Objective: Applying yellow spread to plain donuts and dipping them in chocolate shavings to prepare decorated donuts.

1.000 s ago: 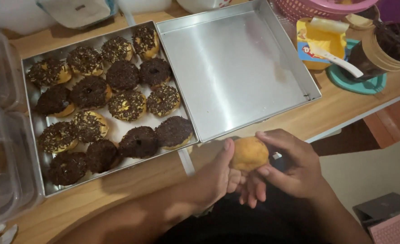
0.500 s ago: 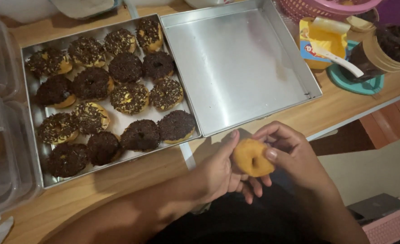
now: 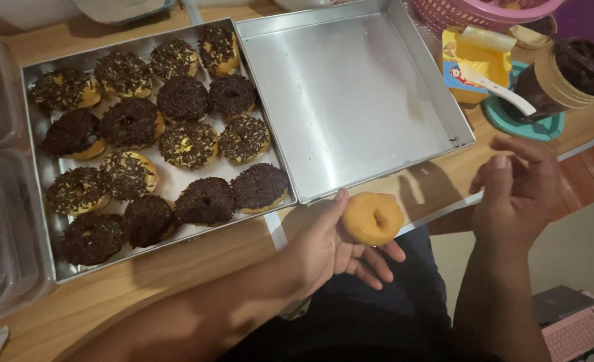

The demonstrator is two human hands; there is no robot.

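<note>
The person's left hand (image 3: 334,248) is turned palm up just off the near edge of the wooden counter (image 3: 176,268), and a plain golden doughnut (image 3: 373,218) rests on its fingers; the grip is loose, the thumb lying along the doughnut's left side and the fingers spread under it, not closed around it. The doughnut has no topping and its small hole faces upward. The right hand (image 3: 515,191) is lifted to the right, well apart from the doughnut, with its fingers half curled and nothing in them. Just beyond the left hand, on the counter, stands an empty square metal tray (image 3: 350,100) with a shiny bottom. Touching its left side is a second metal tray (image 3: 39,174), filled with doughnuts covered in chocolate and sprinkles (image 3: 190,144), lying in rows on white paper. To the far right there is a brown tub of chocolate spread (image 3: 565,77) standing on a teal lid (image 3: 511,124), with a white spoon (image 3: 505,94) beside it, and a yellow carton (image 3: 474,64) next to them. A pink basket (image 3: 485,12) shows at the top edge.
</note>
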